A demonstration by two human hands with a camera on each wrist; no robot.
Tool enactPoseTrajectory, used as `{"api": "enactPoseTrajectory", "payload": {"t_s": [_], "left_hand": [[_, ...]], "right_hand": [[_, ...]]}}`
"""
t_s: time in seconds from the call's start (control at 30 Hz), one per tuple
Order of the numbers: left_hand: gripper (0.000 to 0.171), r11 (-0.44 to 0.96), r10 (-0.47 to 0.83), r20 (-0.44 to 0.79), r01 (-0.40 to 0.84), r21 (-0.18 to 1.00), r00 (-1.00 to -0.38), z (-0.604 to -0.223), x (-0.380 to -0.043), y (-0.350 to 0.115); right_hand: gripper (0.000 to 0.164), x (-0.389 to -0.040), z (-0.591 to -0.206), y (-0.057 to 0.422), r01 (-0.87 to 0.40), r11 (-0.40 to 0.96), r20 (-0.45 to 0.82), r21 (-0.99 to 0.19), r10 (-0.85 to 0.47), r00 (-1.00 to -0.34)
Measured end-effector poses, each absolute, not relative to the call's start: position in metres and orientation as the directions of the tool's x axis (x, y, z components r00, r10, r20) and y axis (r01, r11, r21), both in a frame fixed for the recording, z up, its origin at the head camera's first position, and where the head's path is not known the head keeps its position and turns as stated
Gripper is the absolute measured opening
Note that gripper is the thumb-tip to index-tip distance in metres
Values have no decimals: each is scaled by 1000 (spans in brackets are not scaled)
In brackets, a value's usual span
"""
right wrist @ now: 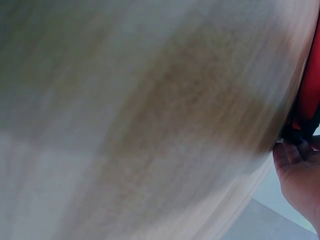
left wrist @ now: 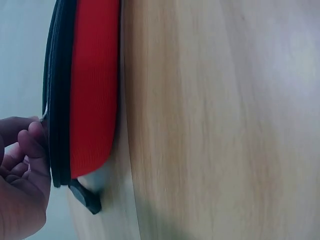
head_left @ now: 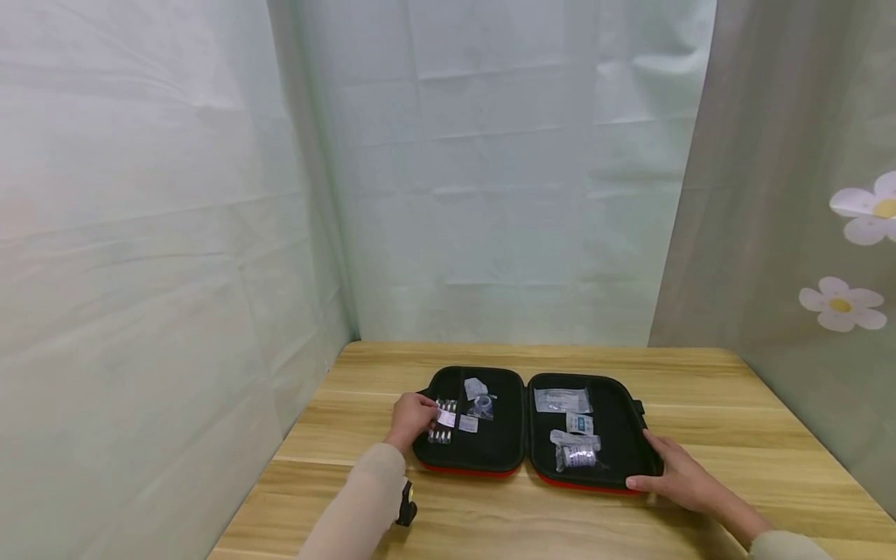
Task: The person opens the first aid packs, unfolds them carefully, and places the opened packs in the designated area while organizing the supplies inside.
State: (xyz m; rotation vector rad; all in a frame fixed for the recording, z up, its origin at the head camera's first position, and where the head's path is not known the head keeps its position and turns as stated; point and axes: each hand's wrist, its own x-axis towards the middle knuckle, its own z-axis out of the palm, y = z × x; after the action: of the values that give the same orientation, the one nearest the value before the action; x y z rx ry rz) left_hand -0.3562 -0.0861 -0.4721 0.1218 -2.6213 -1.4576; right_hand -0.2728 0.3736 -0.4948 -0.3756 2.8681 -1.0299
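A black-lined first-aid case (head_left: 500,455) with a red outer shell lies unfolded on the table. My left hand (head_left: 411,420) reaches over its left rim and pinches a clear packet of thin white-tipped sticks (head_left: 442,435), which look like cotton swabs. In the left wrist view, the thumb and forefinger (left wrist: 34,129) meet at the dark rim, above the red side (left wrist: 95,90). At the case's right front corner, my right hand (head_left: 682,476) grips the edge, thumb in front and fingers along the side. The right wrist view shows those fingers (right wrist: 295,157) touching the dark edge.
The left half also holds a small roll in clear wrap (head_left: 481,406) and white packets (head_left: 468,424). In the right half lie a flat clear packet (head_left: 563,400), a blue-white sachet (head_left: 579,423) and a wrapped bandage roll (head_left: 577,453). Curtains surround the wooden table (head_left: 518,521).
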Motion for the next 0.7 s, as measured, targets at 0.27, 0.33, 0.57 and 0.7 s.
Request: {"api": "enactPoseTrajectory", "payload": {"t_s": [0.27,0.33,0.57,0.7], "left_hand": [[3,572,-129,82,-7,820,-988,-477,-354,-71],[3,587,-122,76,-10,809,-990,-477,-353,-67],[4,591,-99,62,-9,807,-993,-478,-353,-60],[4,610,-113,56,-25,792,-992,-480,-354,-59]], "right_hand": [[102,-275,-498,375,-195,753,6,-628,-246,-969],[102,-275,-499,375,-191,754,2,-628,-245,-970],[103,-274,-499,374,-196,751,16,-630,-240,-971],[103,-274,-499,375,-201,753,23,-627,-240,-971]]}}
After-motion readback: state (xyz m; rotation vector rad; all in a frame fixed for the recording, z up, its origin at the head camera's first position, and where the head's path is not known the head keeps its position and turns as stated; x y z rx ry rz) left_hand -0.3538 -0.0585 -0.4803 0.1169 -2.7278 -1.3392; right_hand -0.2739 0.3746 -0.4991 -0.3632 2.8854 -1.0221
